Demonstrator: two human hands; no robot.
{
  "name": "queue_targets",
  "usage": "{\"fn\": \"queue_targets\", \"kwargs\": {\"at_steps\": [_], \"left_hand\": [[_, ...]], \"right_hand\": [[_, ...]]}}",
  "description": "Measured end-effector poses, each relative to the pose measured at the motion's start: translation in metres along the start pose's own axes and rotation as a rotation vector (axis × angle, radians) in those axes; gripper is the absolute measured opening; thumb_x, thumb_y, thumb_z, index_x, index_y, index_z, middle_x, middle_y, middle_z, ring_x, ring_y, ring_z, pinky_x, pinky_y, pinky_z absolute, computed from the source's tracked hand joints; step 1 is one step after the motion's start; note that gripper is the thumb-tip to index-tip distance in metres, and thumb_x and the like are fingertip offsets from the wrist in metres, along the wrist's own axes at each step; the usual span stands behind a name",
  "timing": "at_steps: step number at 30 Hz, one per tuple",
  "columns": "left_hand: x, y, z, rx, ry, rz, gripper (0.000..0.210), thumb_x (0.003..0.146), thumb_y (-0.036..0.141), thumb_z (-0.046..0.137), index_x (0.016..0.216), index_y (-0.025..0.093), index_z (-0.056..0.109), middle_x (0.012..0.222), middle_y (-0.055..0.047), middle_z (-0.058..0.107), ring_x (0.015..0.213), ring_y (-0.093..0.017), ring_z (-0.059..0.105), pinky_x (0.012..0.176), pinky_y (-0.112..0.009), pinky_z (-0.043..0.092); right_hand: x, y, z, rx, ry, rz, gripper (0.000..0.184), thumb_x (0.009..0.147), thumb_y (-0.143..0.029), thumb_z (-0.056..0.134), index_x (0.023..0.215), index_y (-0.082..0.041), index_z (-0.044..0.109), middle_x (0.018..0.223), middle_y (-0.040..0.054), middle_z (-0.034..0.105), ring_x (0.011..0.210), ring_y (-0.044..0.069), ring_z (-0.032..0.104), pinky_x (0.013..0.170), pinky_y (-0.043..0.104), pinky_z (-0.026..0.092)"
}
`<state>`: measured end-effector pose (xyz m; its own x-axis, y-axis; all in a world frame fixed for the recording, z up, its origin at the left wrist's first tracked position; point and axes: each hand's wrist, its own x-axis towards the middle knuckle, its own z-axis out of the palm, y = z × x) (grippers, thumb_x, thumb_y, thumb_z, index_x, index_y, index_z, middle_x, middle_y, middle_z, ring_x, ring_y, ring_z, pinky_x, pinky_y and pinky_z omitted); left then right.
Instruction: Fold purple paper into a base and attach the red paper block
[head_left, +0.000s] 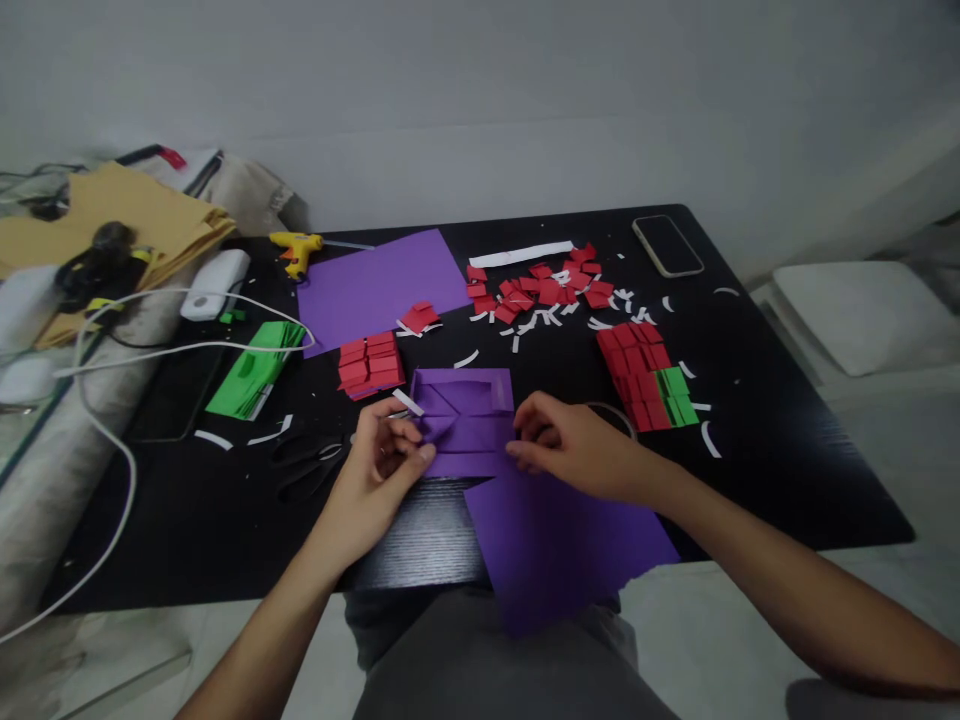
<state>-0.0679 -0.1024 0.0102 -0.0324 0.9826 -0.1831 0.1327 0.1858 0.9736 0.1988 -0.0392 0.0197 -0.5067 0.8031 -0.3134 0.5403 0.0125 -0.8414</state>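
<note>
A folded purple paper piece (476, 432) with creases and raised flaps lies in front of me on the black table. My left hand (382, 465) grips its left edge, thumb on top and fingers curled beneath; a white paper strip (409, 402) shows by the fingertips. At the right edge, my right hand (566, 440) has its thumb and finger pinched together, seemingly on the paper. Below sits a larger purple sheet (570, 550) that hangs over the table's front edge. Black scissors (311, 460) rest left of my left hand, partly hidden by it.
Red paper stacks (371, 365) and a red-green stack (646, 378) flank the work. Behind are red squares (551, 290), white scraps, a phone (667, 246), another purple sheet (382, 285) and a yellow glue gun (298, 252). Green papers (256, 370) and a white cable (127, 450) are left.
</note>
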Motion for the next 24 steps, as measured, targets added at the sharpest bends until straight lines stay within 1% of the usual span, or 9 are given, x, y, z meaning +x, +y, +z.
{"fn": "queue_targets", "kwargs": {"at_steps": [1, 2, 3, 6, 9, 13, 17, 20, 24], "left_hand": [[0.002, 0.002, 0.000, 0.044, 0.028, 0.009, 0.039, 0.089, 0.041, 0.076, 0.119, 0.025, 0.057, 0.090, 0.002, 0.058, 0.076, -0.013, 0.057, 0.075, -0.027, 0.050], [0.004, 0.006, -0.001, 0.089, 0.050, 0.013, 0.032, 0.090, 0.044, 0.074, 0.112, 0.023, 0.062, 0.085, 0.003, 0.055, 0.072, -0.013, 0.053, 0.070, -0.026, 0.047], [0.005, 0.009, -0.001, 0.134, 0.060, 0.017, 0.027, 0.091, 0.046, 0.072, 0.104, 0.022, 0.065, 0.082, 0.003, 0.053, 0.069, -0.013, 0.050, 0.067, -0.026, 0.044], [0.007, 0.017, 0.006, 0.231, 0.032, 0.052, 0.027, 0.092, 0.047, 0.069, 0.086, 0.020, 0.068, 0.082, 0.000, 0.058, 0.073, -0.015, 0.052, 0.067, -0.027, 0.042], [0.008, 0.017, 0.022, 0.244, -0.078, 0.030, 0.027, 0.091, 0.046, 0.070, 0.083, 0.021, 0.071, 0.079, 0.000, 0.061, 0.072, -0.016, 0.055, 0.067, -0.027, 0.043], [0.014, 0.008, 0.045, 0.194, -0.228, -0.098, 0.029, 0.091, 0.047, 0.070, 0.084, 0.019, 0.071, 0.073, 0.000, 0.063, 0.068, -0.015, 0.056, 0.066, -0.027, 0.043], [0.024, 0.002, 0.058, 0.150, -0.310, -0.179, 0.030, 0.085, 0.047, 0.075, 0.078, 0.018, 0.070, 0.070, 0.001, 0.064, 0.064, -0.013, 0.053, 0.063, -0.026, 0.042], [0.029, 0.002, 0.062, 0.189, -0.329, -0.235, 0.033, 0.083, 0.049, 0.078, 0.077, 0.018, 0.070, 0.067, 0.002, 0.062, 0.058, -0.012, 0.048, 0.058, -0.026, 0.038], [0.030, 0.000, 0.064, 0.267, -0.313, -0.234, 0.035, 0.085, 0.052, 0.075, 0.078, 0.017, 0.071, 0.067, 0.001, 0.062, 0.058, -0.012, 0.048, 0.058, -0.027, 0.038]], "right_hand": [[-0.002, 0.001, -0.002, 0.015, -0.041, -0.058, 0.015, 0.097, -0.036, 0.067, 0.099, -0.023, 0.061, 0.082, 0.0022, 0.075, 0.074, 0.019, 0.074, 0.071, 0.034, 0.059], [-0.004, 0.003, -0.003, -0.016, -0.034, -0.128, 0.008, 0.098, -0.031, 0.066, 0.097, -0.022, 0.065, 0.085, 0.0026, 0.076, 0.076, 0.019, 0.074, 0.073, 0.035, 0.060], [-0.005, 0.007, -0.003, -0.083, 0.017, -0.210, 0.005, 0.098, -0.026, 0.065, 0.096, -0.022, 0.068, 0.090, 0.0040, 0.077, 0.081, 0.019, 0.074, 0.077, 0.036, 0.061], [-0.006, 0.020, 0.002, -0.322, 0.187, -0.462, 0.018, 0.101, -0.017, 0.058, 0.106, -0.021, 0.075, 0.108, 0.0101, 0.076, 0.100, 0.024, 0.073, 0.090, 0.044, 0.061], [-0.005, 0.034, 0.012, -0.493, 0.198, -0.610, 0.024, 0.105, -0.018, 0.054, 0.113, -0.017, 0.076, 0.116, 0.0141, 0.075, 0.112, 0.029, 0.069, 0.097, 0.049, 0.060], [-0.007, 0.042, 0.021, -0.607, 0.186, -0.655, 0.026, 0.105, -0.016, 0.053, 0.117, -0.013, 0.076, 0.120, 0.0149, 0.075, 0.119, 0.032, 0.067, 0.099, 0.051, 0.058], [-0.007, 0.042, 0.023, -0.586, 0.201, -0.619, 0.023, 0.106, -0.020, 0.054, 0.113, -0.016, 0.075, 0.118, 0.0134, 0.075, 0.118, 0.031, 0.066, 0.099, 0.050, 0.057], [-0.006, 0.043, 0.024, -0.533, 0.216, -0.602, 0.021, 0.105, -0.022, 0.055, 0.109, -0.017, 0.075, 0.117, 0.0126, 0.076, 0.117, 0.031, 0.066, 0.099, 0.050, 0.055], [-0.005, 0.045, 0.025, -0.460, 0.216, -0.593, 0.017, 0.103, -0.022, 0.058, 0.107, -0.018, 0.074, 0.116, 0.0120, 0.075, 0.118, 0.030, 0.065, 0.101, 0.049, 0.054]]}}
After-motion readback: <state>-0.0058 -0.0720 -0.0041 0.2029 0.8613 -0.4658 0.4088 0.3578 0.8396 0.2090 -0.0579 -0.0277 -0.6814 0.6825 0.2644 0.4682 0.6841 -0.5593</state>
